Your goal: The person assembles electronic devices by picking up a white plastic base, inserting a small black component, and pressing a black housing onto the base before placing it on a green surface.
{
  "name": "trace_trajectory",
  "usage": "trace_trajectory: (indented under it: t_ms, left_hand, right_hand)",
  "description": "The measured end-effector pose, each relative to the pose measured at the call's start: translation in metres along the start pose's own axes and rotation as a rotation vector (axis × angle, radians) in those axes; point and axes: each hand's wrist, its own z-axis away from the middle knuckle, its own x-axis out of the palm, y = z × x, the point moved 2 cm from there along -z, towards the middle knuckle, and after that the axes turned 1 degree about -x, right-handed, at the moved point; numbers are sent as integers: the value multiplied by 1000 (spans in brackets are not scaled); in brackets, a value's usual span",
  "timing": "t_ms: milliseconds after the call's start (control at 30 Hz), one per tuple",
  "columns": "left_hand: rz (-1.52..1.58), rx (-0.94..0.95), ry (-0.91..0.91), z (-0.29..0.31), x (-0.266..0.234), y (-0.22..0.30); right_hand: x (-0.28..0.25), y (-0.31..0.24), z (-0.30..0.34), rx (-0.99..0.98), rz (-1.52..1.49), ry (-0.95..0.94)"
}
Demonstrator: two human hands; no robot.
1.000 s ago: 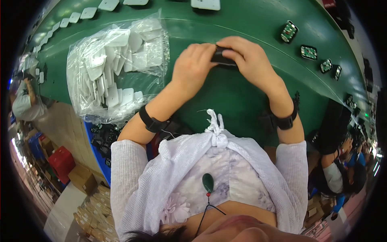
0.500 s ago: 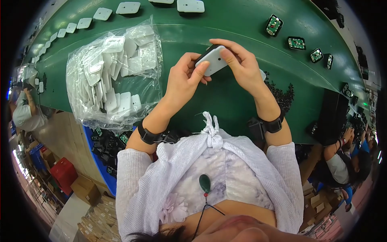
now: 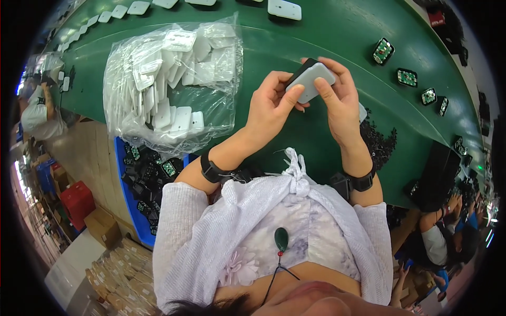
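Observation:
Between my two hands is a small black plastic housing with a white cover plate (image 3: 315, 79) lying over it, tilted above the green table. My left hand (image 3: 271, 108) grips the lower left side, thumb on the white face and fingers curled beneath. On the other side my right hand (image 3: 341, 100) holds it, thumb pressed on the cover and fingers around the far edge. Whether the cover sits fully into the housing I cannot tell. To the left of my hands lies a clear plastic bag (image 3: 219, 97) filled with white cover plates (image 3: 182, 118).
Small black screws or similar parts (image 3: 378, 139) are heaped right of my right wrist. Black housings with green circuit boards (image 3: 407, 77) stand farther right. A row of white-covered units (image 3: 284, 9) runs along the far side. A blue bin (image 3: 126, 195) holds more black parts.
The whole view has shifted, with the table things appearing farther right. My right thumb has moved from the cover's upper edge onto its face; both hands keep hold of the unit.

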Motion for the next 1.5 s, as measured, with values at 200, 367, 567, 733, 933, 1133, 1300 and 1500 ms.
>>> trace_trajectory:
  t_ms: [200, 367, 567, 733, 933, 1133, 1300, 1500]
  left_hand:
    - [-658, 340, 105, 14, -39, 20]
    - [-959, 377, 434, 36, -109, 45]
    - [-822, 369, 322, 36, -90, 46]
    - [-497, 263, 3, -3, -20, 31]
    - [-295, -18, -56, -7, -8, 29]
    - [-263, -104, -135, 1, -7, 28]
    - [-262, -66, -54, 11, -7, 24]
    - [-238, 187, 39, 9, -8, 20]
  right_hand:
    - [-26, -22, -33, -129, 305, -46]
    - [-73, -47, -94, -268, 852, -62]
    - [-34, -42, -97, -40, 504, -308]
    - [11, -14, -35, 72, 117, -239]
    - [-2, -8, -7, -9, 280, -111]
    - [-5, -28, -6, 29, 374, -219]
    - [5, -23, -3, -64, 616, -198]
    - [11, -12, 8, -20, 276, -156]
